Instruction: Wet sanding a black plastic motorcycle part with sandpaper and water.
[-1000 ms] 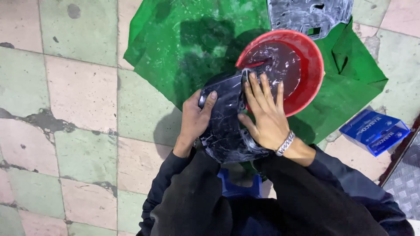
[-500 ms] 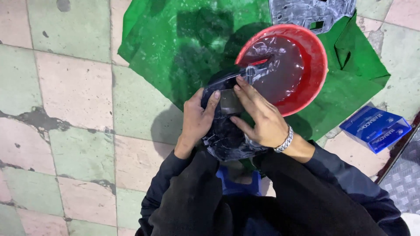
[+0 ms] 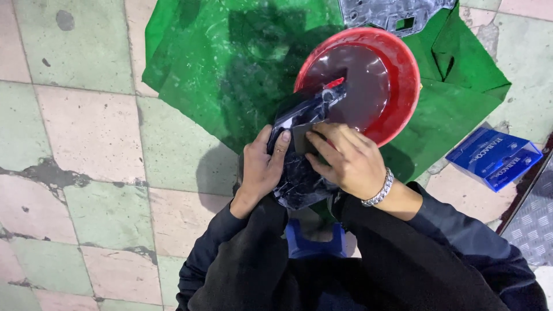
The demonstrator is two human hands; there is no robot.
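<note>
We hold a dark, wet plastic part (image 3: 299, 161) over the floor, at the near rim of a red basin (image 3: 403, 75). Its far end reaches over the rim and hangs above the dark water (image 3: 360, 86) inside. Our left hand (image 3: 262, 170) grips the left side of the part, the fingers (image 3: 282, 144) wrapped around its edge with the thumb lying on top. Our right hand (image 3: 345, 158) presses a small grey pad (image 3: 302, 138) flat against the top of the part; these fingers are closed on the pad and bent down over it. A silver bracelet (image 3: 380, 190) sits on the right wrist, and both arms are in dark sleeves (image 3: 259, 253).

The basin stands on a green sheet (image 3: 230, 75) which is spread on the tiled floor (image 3: 86, 132), near its far edge in the view. Another dark part (image 3: 391, 11) with cut-outs lies at the far edge of the sheet, just behind the basin. A blue box (image 3: 495, 156) lies on the tiles to the right, beside the corner of the sheet. Under us a blue stool (image 3: 314, 245) is partly visible between the sleeves.
</note>
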